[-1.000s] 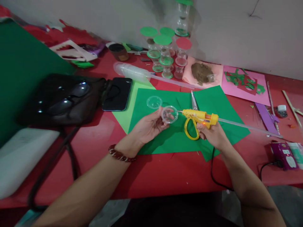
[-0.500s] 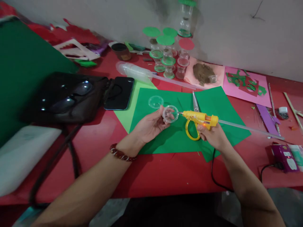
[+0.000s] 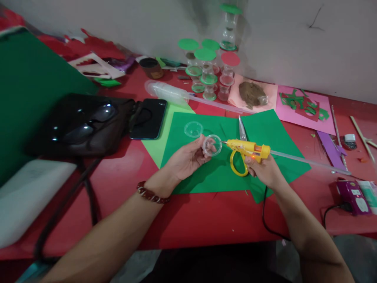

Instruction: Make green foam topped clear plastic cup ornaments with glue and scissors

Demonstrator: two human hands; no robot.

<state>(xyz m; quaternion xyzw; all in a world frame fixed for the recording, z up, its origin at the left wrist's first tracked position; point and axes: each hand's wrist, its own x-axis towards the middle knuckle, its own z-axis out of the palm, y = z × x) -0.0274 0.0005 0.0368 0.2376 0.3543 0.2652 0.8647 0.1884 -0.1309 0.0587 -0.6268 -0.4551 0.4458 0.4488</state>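
My left hand [image 3: 190, 157] grips a small clear plastic cup [image 3: 212, 146] by its side, the round rim turned toward me. In my right hand [image 3: 263, 169] is a yellow glue gun [image 3: 247, 148], fingers wrapped round its handle. Its nozzle tip is at the right edge of the cup's rim; whether they touch I cannot tell. A long clear glue stick [image 3: 306, 160] sticks out of the gun's back. Beneath the gun, scissors [image 3: 242, 127] with yellow handles lie on green paper [image 3: 203, 181]. Another clear plastic cup [image 3: 193, 129] rests just beyond my left hand.
Joined cups with green and red discs [image 3: 205, 54] stand along the wall, near a mound of brown sand [image 3: 251, 93]. A stack of clear cups [image 3: 167, 91] lies behind the green paper. Left are a phone [image 3: 149, 118] and a dark bag [image 3: 118, 137] with sunglasses on it.
The whole view has shifted slightly, so things appear a little lower. Both hands keep hold of the cup and the glue gun, with the nozzle still at the rim.
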